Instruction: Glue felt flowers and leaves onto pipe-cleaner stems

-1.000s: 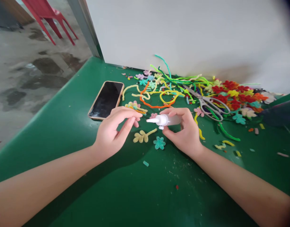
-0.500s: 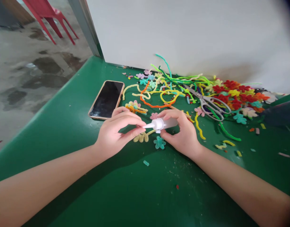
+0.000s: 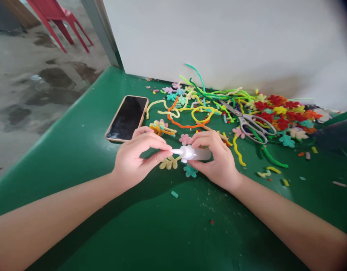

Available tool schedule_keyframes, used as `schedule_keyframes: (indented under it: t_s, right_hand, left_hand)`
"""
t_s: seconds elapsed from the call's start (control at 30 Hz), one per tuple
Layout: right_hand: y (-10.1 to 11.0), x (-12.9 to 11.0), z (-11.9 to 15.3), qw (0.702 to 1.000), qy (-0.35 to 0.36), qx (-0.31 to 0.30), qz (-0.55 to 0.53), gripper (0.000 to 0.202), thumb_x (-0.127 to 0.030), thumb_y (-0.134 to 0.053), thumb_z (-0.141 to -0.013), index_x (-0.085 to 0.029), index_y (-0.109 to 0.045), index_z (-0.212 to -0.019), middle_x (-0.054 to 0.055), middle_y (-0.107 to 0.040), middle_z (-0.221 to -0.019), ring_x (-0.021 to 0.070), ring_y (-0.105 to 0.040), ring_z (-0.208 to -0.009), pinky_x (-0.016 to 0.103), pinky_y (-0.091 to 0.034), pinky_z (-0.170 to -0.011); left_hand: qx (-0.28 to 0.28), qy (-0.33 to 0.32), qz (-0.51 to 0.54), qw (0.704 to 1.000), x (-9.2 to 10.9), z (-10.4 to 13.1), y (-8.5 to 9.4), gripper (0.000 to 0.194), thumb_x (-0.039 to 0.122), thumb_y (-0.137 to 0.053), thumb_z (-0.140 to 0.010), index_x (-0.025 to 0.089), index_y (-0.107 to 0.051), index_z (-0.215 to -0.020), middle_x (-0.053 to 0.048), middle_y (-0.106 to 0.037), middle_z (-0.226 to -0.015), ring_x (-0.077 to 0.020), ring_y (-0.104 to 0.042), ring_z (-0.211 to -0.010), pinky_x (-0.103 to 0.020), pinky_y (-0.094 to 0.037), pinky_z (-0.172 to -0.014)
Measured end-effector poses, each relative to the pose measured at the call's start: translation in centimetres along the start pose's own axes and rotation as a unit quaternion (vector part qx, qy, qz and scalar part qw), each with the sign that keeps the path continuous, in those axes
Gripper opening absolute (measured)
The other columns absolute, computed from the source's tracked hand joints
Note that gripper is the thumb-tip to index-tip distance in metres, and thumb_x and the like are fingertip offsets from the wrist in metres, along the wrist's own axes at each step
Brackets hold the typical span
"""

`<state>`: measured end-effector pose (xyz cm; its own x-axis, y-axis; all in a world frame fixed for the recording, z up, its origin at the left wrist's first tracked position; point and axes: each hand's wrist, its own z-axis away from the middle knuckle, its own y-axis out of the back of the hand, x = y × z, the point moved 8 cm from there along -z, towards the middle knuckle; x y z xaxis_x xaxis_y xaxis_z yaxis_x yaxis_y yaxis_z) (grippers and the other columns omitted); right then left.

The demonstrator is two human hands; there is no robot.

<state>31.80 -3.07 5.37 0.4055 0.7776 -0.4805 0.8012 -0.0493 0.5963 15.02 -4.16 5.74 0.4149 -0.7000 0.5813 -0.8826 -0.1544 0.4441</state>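
Over the green table (image 3: pixel 133 233), well in from its left edge, the right hand (image 3: pixel 222 162) grips the white bottle (image 3: pixel 187 153) sideways while the left hand (image 3: pixel 130 156) pinches its nozzle (image 3: pixel 176 151), likely to steady it; scissors (image 3: pixel 242 121) lie towards the far edge

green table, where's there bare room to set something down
Left of the phone, out to the table edge; also between the forearms, nearer than the teal scrap, bar crumbs. Crowded: along the white panel, with stems, scissors and red flowers.
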Motion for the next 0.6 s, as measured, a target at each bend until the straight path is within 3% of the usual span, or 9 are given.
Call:
schedule_keyframes:
  t_s: [0.4,0.6]
  right_hand:
    - [-0.4,0.8,0.2,1.0,-0.014,-0.018,-0.018,0.028,-0.012,-0.064,-0.081,-0.023,-0.058,-0.106,0.006,-0.069,-0.106,0.0209,-0.063,-0.104,0.044,-0.05,-0.093]
    - [-0.8,0.9,0.3,0.997,-0.033,-0.044,-0.047,0.03,-0.012,-0.062,-0.083,-0.021,-0.058,-0.111,0.009,-0.068,-0.112,0.0198,-0.062,-0.11,0.04,-0.052,-0.095]
  left_hand:
    - [-0.053,0.019,0.08,0.995,0.1,-0.2,-0.7,0.014,0.009,-0.066,-0.081,0.022,-0.066,-0.083,0.003,-0.07,-0.076,-0.0126,-0.063,-0.069,-0.037,-0.046,-0.088]
    - [-0.078,0.065,0.083,0.991,-0.6,0.0,-1.1,0.011,0.011,-0.056,-0.088,0.019,-0.06,-0.081,0.001,-0.063,-0.075,-0.013,-0.059,-0.073,-0.032,-0.047,-0.078]
